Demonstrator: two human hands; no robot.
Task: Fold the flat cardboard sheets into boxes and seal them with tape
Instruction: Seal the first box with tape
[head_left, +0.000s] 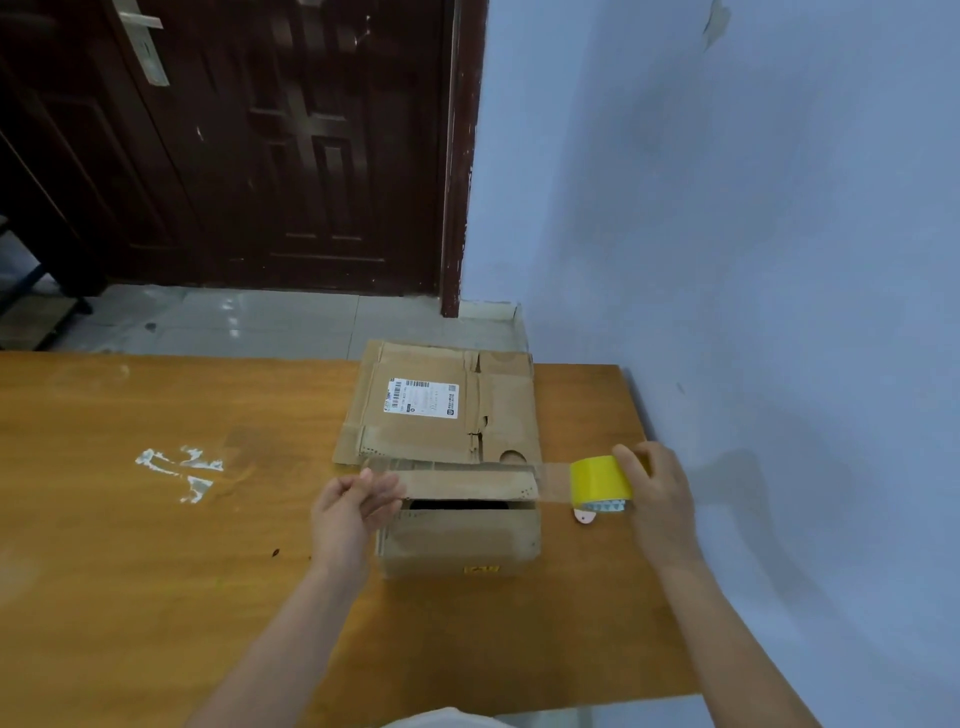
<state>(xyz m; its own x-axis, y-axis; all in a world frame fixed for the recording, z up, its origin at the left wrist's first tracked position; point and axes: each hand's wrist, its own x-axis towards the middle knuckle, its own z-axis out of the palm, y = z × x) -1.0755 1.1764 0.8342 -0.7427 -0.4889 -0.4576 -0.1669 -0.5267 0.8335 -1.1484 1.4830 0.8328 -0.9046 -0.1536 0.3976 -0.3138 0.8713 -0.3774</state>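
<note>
A small brown cardboard box (460, 540) stands on the wooden table (156, 545), its top flaps partly closed with a dark gap showing. My left hand (353, 506) pinches the free end of a clear tape strip (553, 480) at the box's left top edge. My right hand (657, 499) grips a yellow tape roll (600, 480) just right of the box, the strip stretched across the top flap between both hands. Behind the box lie flat cardboard sheets (441, 410) with a white shipping label.
The table's right edge runs close to a pale blue wall (753, 260). A small pink piece (584, 516) lies under the roll. White residue (182, 470) marks the tabletop at left. A dark wooden door (260, 145) stands beyond the table.
</note>
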